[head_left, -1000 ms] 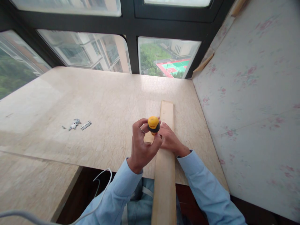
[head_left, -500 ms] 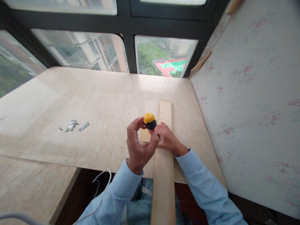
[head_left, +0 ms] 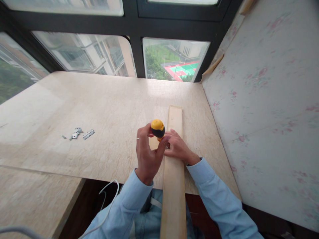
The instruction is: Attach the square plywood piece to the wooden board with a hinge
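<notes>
My left hand (head_left: 151, 154) is closed around a screwdriver (head_left: 158, 128) with a rounded yellow and black handle. The handle tilts up toward me, and its shaft and tip are hidden behind the hand. My right hand (head_left: 178, 146) lies over a long wooden board (head_left: 174, 186), pressing a small metal hinge (head_left: 167, 146) that shows partly between thumb and fingers. A shorter piece of wood (head_left: 153, 143) sticks out left of the board, mostly covered by my hands.
Several metal hinges (head_left: 76, 133) lie on the left of the stone-patterned sill (head_left: 112, 103). A white cable (head_left: 113, 199) hangs near my left sleeve. Windows stand behind; a floral-papered wall (head_left: 261, 109) closes the right side. The board overhangs the front edge toward my lap.
My left hand has turned slightly about the screwdriver, whose handle has shifted a little left. More of the hinge shows now. My right hand and the board stay in place.
</notes>
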